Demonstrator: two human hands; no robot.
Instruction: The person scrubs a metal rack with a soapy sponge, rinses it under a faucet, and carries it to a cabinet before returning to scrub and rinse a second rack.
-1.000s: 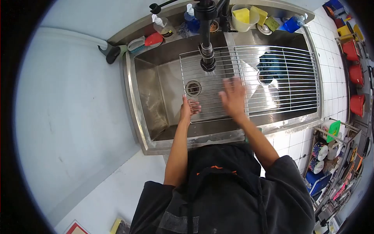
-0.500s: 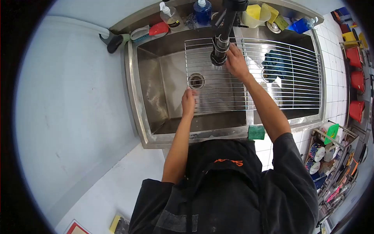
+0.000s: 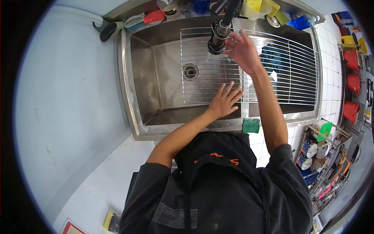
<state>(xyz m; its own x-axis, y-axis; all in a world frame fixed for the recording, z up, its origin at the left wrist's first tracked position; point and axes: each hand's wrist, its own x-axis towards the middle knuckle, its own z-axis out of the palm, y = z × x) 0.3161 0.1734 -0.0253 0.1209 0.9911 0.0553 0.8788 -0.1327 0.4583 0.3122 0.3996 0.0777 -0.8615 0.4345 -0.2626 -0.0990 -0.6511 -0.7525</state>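
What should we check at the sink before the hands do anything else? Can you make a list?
1. Water running from the faucet head: ok, a stream shows beneath it.
2. Right hand beside the faucet head, open: ok.
3. Left hand open, fingers spread over the wire rack: ok.
4. Both hands holding nothing: ok.
5. Drain uncovered: ok.
6. Green sponge on the sink's front edge: ok.

A black faucet spray head (image 3: 216, 38) hangs tilted over the far middle of a steel sink (image 3: 156, 78), above a wire rack (image 3: 288, 74) spanning its right part
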